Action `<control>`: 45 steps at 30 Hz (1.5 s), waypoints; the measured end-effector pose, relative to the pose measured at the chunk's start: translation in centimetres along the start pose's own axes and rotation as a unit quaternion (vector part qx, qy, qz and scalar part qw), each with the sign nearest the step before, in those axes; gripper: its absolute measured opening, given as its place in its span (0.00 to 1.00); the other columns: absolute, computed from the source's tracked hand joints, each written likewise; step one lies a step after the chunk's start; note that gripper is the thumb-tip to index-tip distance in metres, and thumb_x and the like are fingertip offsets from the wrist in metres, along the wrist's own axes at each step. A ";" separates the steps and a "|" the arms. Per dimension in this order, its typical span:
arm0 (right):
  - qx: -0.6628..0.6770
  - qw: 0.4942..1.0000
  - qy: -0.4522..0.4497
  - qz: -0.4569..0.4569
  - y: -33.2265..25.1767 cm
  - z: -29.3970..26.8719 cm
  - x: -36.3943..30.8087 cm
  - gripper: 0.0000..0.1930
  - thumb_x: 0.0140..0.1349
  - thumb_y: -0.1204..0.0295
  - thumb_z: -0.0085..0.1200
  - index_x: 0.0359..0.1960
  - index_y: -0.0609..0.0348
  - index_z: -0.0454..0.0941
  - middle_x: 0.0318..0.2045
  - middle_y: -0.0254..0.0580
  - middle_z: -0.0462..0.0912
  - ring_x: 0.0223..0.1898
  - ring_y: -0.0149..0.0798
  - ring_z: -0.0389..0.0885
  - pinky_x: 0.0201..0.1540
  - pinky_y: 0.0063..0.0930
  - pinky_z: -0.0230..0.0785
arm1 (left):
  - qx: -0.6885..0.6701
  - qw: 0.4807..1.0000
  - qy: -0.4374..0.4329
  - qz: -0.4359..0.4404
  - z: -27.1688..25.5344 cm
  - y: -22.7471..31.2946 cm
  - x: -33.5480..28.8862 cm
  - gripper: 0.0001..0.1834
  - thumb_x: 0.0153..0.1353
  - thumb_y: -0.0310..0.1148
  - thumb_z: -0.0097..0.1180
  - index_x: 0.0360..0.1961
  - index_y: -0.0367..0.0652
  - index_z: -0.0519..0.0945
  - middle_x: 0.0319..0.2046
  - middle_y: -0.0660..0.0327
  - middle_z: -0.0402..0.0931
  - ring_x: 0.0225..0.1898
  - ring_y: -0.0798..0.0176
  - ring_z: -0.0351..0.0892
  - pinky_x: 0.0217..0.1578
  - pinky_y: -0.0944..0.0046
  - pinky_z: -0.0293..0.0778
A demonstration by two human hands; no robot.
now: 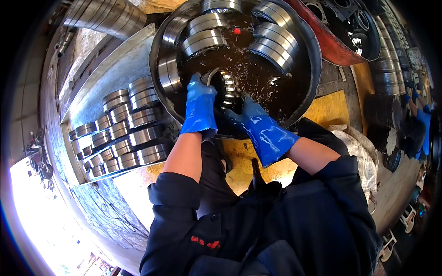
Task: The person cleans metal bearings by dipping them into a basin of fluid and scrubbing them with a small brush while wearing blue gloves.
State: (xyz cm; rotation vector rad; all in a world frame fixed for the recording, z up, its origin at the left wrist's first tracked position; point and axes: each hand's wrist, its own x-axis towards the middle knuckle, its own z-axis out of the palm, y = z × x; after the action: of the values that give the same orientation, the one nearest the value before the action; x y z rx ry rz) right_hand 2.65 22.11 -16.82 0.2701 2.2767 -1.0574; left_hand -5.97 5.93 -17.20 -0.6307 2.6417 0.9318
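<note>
Over a round tub (pixel 316 78) of dark oily liquid, both my hands are in blue rubber gloves. A roller bearing (pixel 229 89), tilted with a row of shiny rollers showing, is between them. My left hand (pixel 200 94) is closed on its left side, by a curved metal edge. My right hand (pixel 252 115) has its fingers curled at the bearing's lower right; the dark liquid and glove partly hide the grip. Several steel bearing rings (pixel 202 42) stand in the liquid at the tub's far left, and more rings (pixel 275 48) lie at its far right.
Left of the tub, a tray (pixel 76 158) holds rows of shiny rings (pixel 120 126). A long stack of rings (pixel 108 17) lies at the far left. A red basin (pixel 329 43) with dark parts adjoins the tub's right. Another person's blue-gloved hand (pixel 429 108) shows at the right edge.
</note>
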 end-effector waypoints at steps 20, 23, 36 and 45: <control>0.091 0.995 0.049 -0.014 -3.6 -2.6 2.1 0.46 0.42 0.48 0.69 0.63 0.62 0.72 0.53 0.68 0.78 0.56 0.59 0.79 0.59 0.41 0.72 | 0.001 0.999 -0.006 0.036 0.0 -3.5 1.6 0.43 0.45 0.32 0.66 0.67 0.45 0.69 0.63 0.47 0.70 0.63 0.47 0.72 0.64 0.56 0.68; -0.257 0.891 0.068 -0.369 -3.5 -4.9 3.3 0.29 0.48 0.54 0.66 0.50 0.58 0.82 0.44 0.57 0.85 0.45 0.54 0.84 0.49 0.39 0.77 | 0.037 0.998 -0.011 0.047 0.2 -2.2 0.8 0.42 0.48 0.34 0.67 0.68 0.47 0.67 0.64 0.46 0.69 0.65 0.45 0.70 0.65 0.55 0.67; 0.093 0.930 0.306 -0.182 -1.4 4.6 2.6 0.46 0.54 0.50 0.63 0.64 0.76 0.62 0.51 0.72 0.78 0.55 0.61 0.79 0.56 0.43 0.73 | 0.009 0.998 0.005 0.067 1.1 -2.8 1.0 0.39 0.48 0.27 0.61 0.66 0.45 0.69 0.61 0.45 0.72 0.63 0.44 0.72 0.64 0.55 0.69; 0.021 0.996 0.061 0.067 -1.8 1.1 -2.3 0.39 0.54 0.47 0.62 0.53 0.75 0.72 0.40 0.62 0.85 0.44 0.58 0.85 0.49 0.45 0.77 | 0.067 0.992 -0.028 0.104 0.8 -1.8 0.2 0.39 0.54 0.28 0.60 0.69 0.48 0.64 0.63 0.42 0.68 0.62 0.41 0.73 0.63 0.53 0.70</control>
State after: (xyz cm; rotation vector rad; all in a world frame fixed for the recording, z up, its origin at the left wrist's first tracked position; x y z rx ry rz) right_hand 4.20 20.29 -14.83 0.5094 2.3088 -1.0461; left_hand -5.22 5.15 -18.85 -0.2967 2.7288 0.8041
